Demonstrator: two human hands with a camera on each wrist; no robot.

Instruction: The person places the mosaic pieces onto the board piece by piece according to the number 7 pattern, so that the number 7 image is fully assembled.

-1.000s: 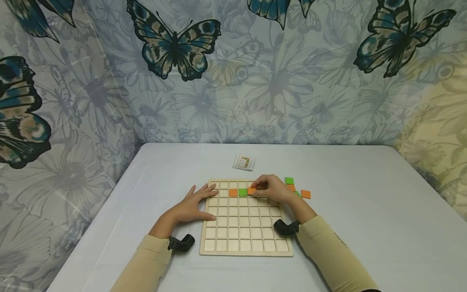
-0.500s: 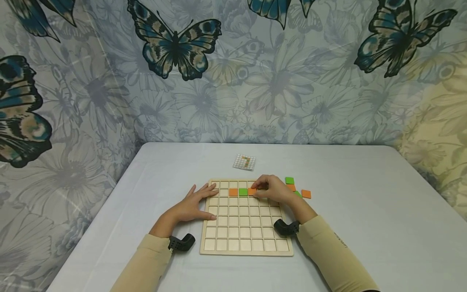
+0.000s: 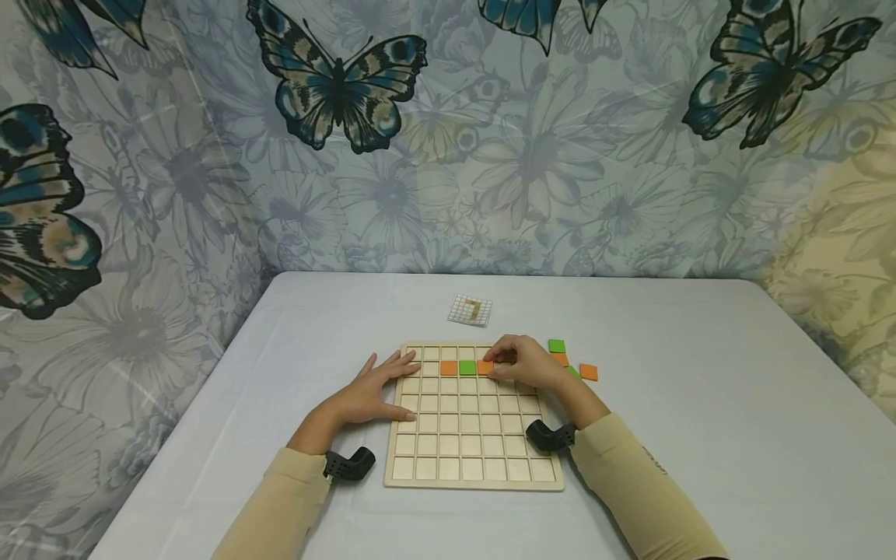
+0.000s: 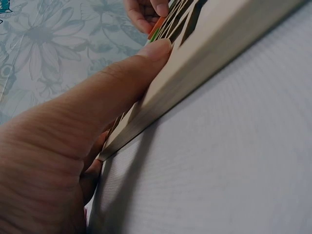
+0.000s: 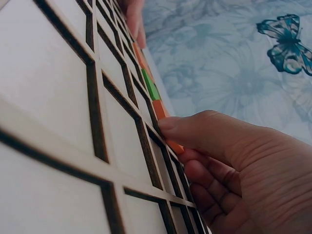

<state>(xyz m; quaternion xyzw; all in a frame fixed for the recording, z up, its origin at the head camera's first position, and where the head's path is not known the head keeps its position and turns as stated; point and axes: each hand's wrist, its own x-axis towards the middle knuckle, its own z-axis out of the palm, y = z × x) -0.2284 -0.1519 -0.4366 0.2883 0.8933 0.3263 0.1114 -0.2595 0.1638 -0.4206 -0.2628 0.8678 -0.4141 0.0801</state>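
A wooden grid board point(image 3: 470, 446) lies on the table. In one of its upper rows sit an orange tile point(image 3: 449, 368) and a green tile point(image 3: 467, 368). Beside the green one, my right hand point(image 3: 525, 362) pinches another orange tile point(image 3: 484, 368) with thumb and fingers, at the neighbouring cell. The right wrist view has the thumb on this tile's near edge, partly covering it. My left hand point(image 3: 367, 394) rests spread on the board's left edge; in the left wrist view its thumb point(image 4: 157, 48) lies on the wooden rim.
Right of the board lie loose tiles: a green one point(image 3: 556, 345), an orange one point(image 3: 559, 359), a green one partly behind the right wrist point(image 3: 573, 372), and an orange one point(image 3: 589, 372). A patterned grid card point(image 3: 470, 310) lies behind the board. A butterfly-print cloth hangs behind the table.
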